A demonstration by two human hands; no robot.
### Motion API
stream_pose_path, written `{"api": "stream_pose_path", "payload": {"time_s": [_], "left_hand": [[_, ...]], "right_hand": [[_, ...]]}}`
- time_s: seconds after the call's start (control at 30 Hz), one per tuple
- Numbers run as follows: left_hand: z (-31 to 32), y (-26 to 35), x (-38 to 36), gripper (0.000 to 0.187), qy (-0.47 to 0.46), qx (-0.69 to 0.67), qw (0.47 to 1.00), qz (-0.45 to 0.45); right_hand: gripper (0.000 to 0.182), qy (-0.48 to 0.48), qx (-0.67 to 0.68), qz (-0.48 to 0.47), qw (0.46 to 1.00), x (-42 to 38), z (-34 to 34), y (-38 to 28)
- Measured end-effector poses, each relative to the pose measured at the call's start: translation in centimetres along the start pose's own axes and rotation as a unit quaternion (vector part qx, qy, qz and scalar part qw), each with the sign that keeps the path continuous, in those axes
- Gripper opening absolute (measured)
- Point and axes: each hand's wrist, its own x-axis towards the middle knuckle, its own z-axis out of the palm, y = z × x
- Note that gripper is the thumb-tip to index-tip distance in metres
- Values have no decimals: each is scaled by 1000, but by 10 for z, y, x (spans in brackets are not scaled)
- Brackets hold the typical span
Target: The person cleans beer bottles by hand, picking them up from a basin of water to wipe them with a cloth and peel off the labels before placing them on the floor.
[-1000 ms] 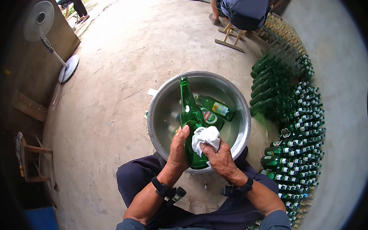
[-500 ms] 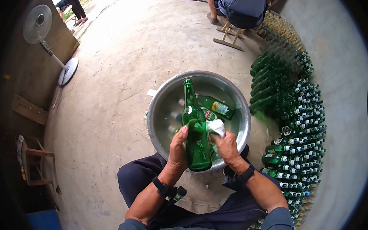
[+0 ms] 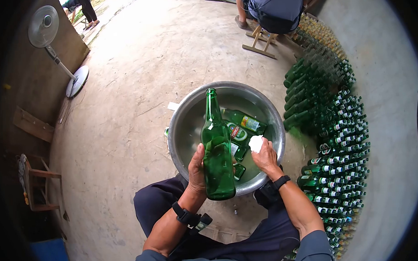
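Note:
My left hand (image 3: 197, 170) is closed round the side of a green glass bottle (image 3: 218, 162), which has no label showing and points neck-up over a metal basin (image 3: 174, 145). My fingers behind the glass show dimly through it. To the right, my right hand (image 3: 266, 157) grips a crumpled white cloth (image 3: 256, 143), apart from the bottle. Water fills part of the basin, and several labelled green bottles lie in it, among them one with a red and white label (image 3: 238, 132) and one with a yellow label (image 3: 250, 123).
Many green bottles (image 3: 337, 172) are stacked along the right wall. A seated person (image 3: 278, 10) is on a wooden stool (image 3: 260, 46) at the back. A standing fan (image 3: 44, 26) and a wooden chair (image 3: 45, 173) are on the left. Another person (image 3: 86, 8) appears in the doorway.
My right hand has drawn the cloth away from the bottle, to the right. The bottle has shifted slightly left and down in my left hand, uncovering more of the bottles in the basin.

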Motion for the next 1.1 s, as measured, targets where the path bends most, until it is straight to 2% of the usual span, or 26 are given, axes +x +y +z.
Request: {"api": "stream_pose_path", "payload": {"time_s": [0.03,0.13,0.23,0.27,0.33,0.53,0.63,0.67,0.7,0.77,0.8,0.83,0.93,1.1], "left_hand": [[-1,0,0,71,0,0,1000,0],[-4,-1,1,70,10,30,999,4],[-7,-1,5,69,24,13,1000,-5],[-7,-2,6,68,30,1,1000,-1],[-5,-2,7,67,35,-10,999,4],[-10,-8,11,63,10,7,1000,-12],[-13,-13,14,60,53,18,998,3],[-12,-13,14,58,59,15,998,1],[-11,-13,14,57,64,13,998,-1],[-11,-14,15,57,65,12,998,-6],[-12,-15,15,57,66,11,998,-11],[-13,-16,15,57,67,10,998,-11],[-15,-18,15,57,72,-4,997,-26],[-9,-18,13,55,63,19,997,-32]], "right_hand": [[58,0,0,0,1000,2,0,3],[26,-49,243,25,969,10,-6,2],[25,-95,440,76,890,13,-28,-9],[25,-92,440,76,890,13,-31,-11],[28,-158,581,135,787,13,-33,-15],[47,-140,606,119,774,7,-40,-32],[51,-163,588,134,781,12,-37,-28],[41,-161,576,138,789,12,-35,-26],[41,-161,576,138,790,13,-25,-23],[30,-90,612,148,772,14,-2,-18],[28,-96,581,150,794,10,-12,-25],[28,-97,580,151,795,9,-8,-23],[26,-77,465,162,867,6,-5,-29],[27,-95,445,127,881,1,-6,-41]]}}
